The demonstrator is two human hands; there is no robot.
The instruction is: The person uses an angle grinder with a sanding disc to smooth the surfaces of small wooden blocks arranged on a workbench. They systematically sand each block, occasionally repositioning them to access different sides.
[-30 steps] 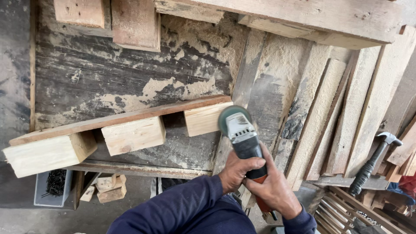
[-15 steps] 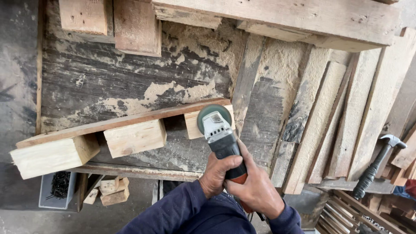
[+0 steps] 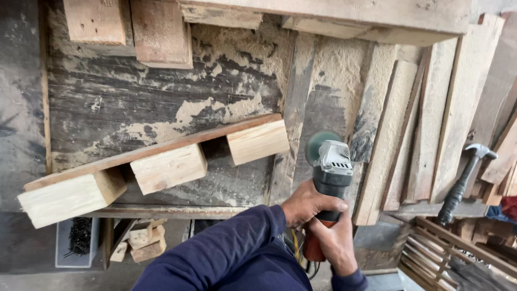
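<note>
Grinder (image 3: 329, 167) first: a grey-headed angle grinder with a dark body, held upright just to the right of the pale block assembly, its round disc guard turned toward the far boards and clear of the wood. Both hands are wrapped around it. The left hand (image 3: 308, 203), coming out of a dark blue sleeve (image 3: 226, 253), is closed firmly around the dark body just below the head. The right hand (image 3: 336, 242) is clenched lower down, around the reddish rear end of the handle. It looks a dense, stiff, top-heavy tool, hard-shelled and not slippery, best taken by the body and rear grip as it is here, well away from the disc. A cable seems to trail down near the wrists, though that part is hard to make out.

To the left lies a thin wooden slat (image 3: 156, 148) running diagonally, with three pale wooden blocks (image 3: 168, 168) fixed under it, all resting on a worn, sawdust-caked bench top (image 3: 161, 97). To the right, rough planks (image 3: 431, 118) lean together, and a claw hammer (image 3: 464, 180) rests among them. Low on the near left sits a small tray of dark nails (image 3: 79, 237), with offcut blocks (image 3: 144, 243) beside it.
</note>
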